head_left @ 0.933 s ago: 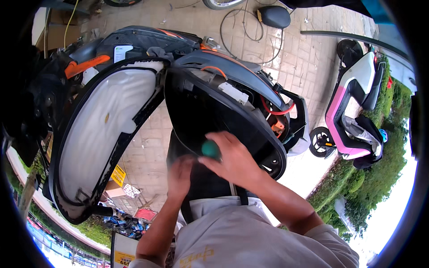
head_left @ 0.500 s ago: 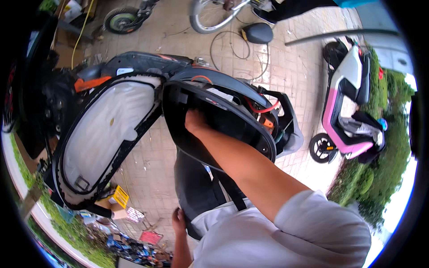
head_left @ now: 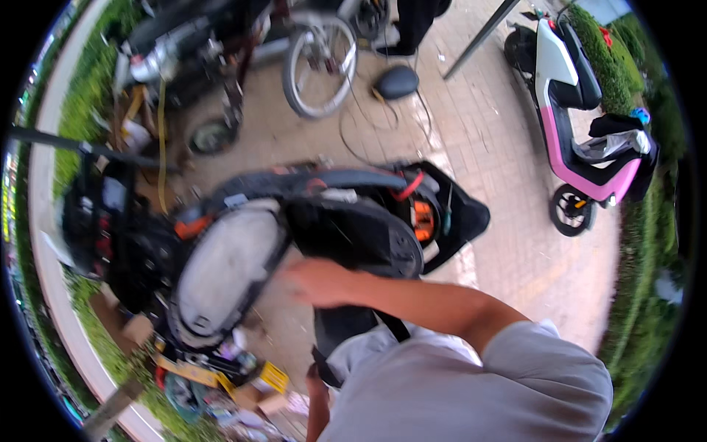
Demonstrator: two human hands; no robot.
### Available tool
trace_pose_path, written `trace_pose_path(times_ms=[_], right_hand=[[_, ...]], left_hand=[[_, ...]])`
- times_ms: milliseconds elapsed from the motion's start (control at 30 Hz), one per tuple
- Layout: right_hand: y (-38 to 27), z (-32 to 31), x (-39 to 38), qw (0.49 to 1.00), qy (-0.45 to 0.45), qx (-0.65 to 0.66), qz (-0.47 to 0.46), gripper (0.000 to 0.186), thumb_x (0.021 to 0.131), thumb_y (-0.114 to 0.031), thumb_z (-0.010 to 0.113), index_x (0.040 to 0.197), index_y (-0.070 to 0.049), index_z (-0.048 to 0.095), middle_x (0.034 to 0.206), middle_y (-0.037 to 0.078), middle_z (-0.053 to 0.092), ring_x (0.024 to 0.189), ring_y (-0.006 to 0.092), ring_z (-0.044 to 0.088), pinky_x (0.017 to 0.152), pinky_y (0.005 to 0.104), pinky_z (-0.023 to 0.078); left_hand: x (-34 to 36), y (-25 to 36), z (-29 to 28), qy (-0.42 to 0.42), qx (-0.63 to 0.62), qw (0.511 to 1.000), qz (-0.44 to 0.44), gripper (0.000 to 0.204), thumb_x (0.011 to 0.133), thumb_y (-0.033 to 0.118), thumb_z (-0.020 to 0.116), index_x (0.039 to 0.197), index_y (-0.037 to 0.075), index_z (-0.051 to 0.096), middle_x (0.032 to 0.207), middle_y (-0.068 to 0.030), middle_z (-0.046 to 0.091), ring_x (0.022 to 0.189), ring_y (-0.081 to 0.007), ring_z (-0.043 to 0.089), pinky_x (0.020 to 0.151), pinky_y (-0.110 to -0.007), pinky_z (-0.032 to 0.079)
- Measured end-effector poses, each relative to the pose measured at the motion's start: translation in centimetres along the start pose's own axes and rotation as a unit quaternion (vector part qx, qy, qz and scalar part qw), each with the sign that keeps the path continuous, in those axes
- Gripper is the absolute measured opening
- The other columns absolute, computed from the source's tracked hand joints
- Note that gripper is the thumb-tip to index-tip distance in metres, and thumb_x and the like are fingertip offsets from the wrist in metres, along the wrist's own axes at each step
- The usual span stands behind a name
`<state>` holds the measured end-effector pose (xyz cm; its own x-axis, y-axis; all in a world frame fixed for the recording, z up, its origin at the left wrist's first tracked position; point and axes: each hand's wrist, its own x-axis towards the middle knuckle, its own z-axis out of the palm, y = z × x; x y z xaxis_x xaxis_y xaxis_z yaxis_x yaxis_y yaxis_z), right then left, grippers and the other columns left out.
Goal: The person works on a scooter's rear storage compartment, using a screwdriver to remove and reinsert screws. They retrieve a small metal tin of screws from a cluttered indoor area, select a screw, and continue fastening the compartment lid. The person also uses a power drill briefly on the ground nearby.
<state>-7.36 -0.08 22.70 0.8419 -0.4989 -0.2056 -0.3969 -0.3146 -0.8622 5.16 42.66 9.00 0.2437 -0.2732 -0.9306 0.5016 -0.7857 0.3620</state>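
My right hand (head_left: 313, 283), blurred by motion, is outside the black open storage compartment (head_left: 335, 236) of the grey-and-orange scooter (head_left: 302, 180), near the raised seat's edge. The seat (head_left: 228, 272) is hinged open to the left, showing its pale underside. Whether my right hand holds anything cannot be made out. My left hand (head_left: 314, 379) hangs low beside my dark-clad hip, small and blurred, its fingers unclear. Orange parts (head_left: 422, 221) show in the scooter's opened body beside the compartment.
A pink-and-white scooter (head_left: 560, 147) stands right. Bicycle wheels (head_left: 294, 85), a dark seat-like pad (head_left: 398, 83), cables and a person's dark-clad legs (head_left: 412, 26) are at the top. A pole (head_left: 479, 40) crosses the paving. Cardboard boxes (head_left: 250, 394) and clutter lie lower left.
My right hand has come out of the compartment, moving down and left. The green round object seen in it earlier is no longer visible. The camera's view has swung, showing more beyond the scooter.
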Motion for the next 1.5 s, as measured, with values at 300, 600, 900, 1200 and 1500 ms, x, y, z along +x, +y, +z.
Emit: trace_pose_path(times_ms=[300, 600, 900, 1200, 1500], right_hand=[[2.3, -6.4, -24.6, 0.919, 0.089, 0.307, 0.232, 0.062, 0.092, -0.048, 0.059, 0.132, -0.001, 0.053, 0.113, 0.011, 0.065, 0.105, 0.0189, 0.060, 0.093, 0.0327, 0.046], [11.6, 27.9, -33.2, 0.765, 0.163, 0.400, 0.478, 0.041, 0.096, -0.028, 0.050, 0.134, -0.013, 0.052, 0.133, 0.006, 0.057, 0.119, 0.0233, 0.054, 0.100, 0.0347, 0.043], [3.4, 36.1, -38.3, 0.673, 0.162, 0.528, 0.493, 0.048, 0.090, -0.011, 0.054, 0.137, -0.010, 0.048, 0.128, 0.005, 0.059, 0.111, 0.0188, 0.059, 0.090, 0.0340, 0.052], [2.9, 41.6, -34.9, 0.618, 0.428, 0.439, 0.492, 0.028, 0.080, -0.005, 0.062, 0.107, -0.001, 0.069, 0.085, 0.008, 0.072, 0.066, 0.0170, 0.068, 0.058, 0.0285, 0.055], [2.3, 51.2, -36.3, 0.560, 0.461, 0.319, 0.610, 0.026, 0.080, -0.022, 0.064, 0.098, -0.004, 0.074, 0.072, 0.008, 0.070, 0.058, 0.0192, 0.064, 0.060, 0.0336, 0.053]], left_hand=[[8.4, 25.6, 4.5, 0.203, 0.484, 0.749, 0.404, 0.034, 0.092, 0.020, 0.041, 0.112, 0.003, 0.063, 0.106, -0.0169, 0.065, 0.102, -0.0290, 0.061, 0.091, -0.041, 0.045], [5.8, 50.4, 6.0, 0.325, 0.373, 0.658, 0.567, 0.036, 0.091, 0.023, 0.043, 0.113, 0.004, 0.064, 0.109, -0.0177, 0.064, 0.105, -0.0296, 0.060, 0.093, -0.041, 0.044], [9.0, 51.6, 1.3, 0.334, 0.367, 0.675, 0.546, 0.038, 0.090, 0.026, 0.044, 0.114, 0.004, 0.064, 0.112, -0.0185, 0.064, 0.109, -0.0302, 0.059, 0.095, -0.041, 0.044], [7.2, 45.3, 2.9, 0.258, 0.411, 0.660, 0.573, 0.040, 0.089, 0.028, 0.045, 0.115, 0.005, 0.064, 0.115, -0.0192, 0.063, 0.112, -0.0308, 0.058, 0.097, -0.042, 0.044], [12.5, 24.1, 1.1, -0.011, 0.651, 0.648, 0.396, 0.042, 0.088, 0.031, 0.046, 0.116, 0.006, 0.065, 0.118, -0.0200, 0.062, 0.116, -0.0314, 0.057, 0.099, -0.042, 0.043]])
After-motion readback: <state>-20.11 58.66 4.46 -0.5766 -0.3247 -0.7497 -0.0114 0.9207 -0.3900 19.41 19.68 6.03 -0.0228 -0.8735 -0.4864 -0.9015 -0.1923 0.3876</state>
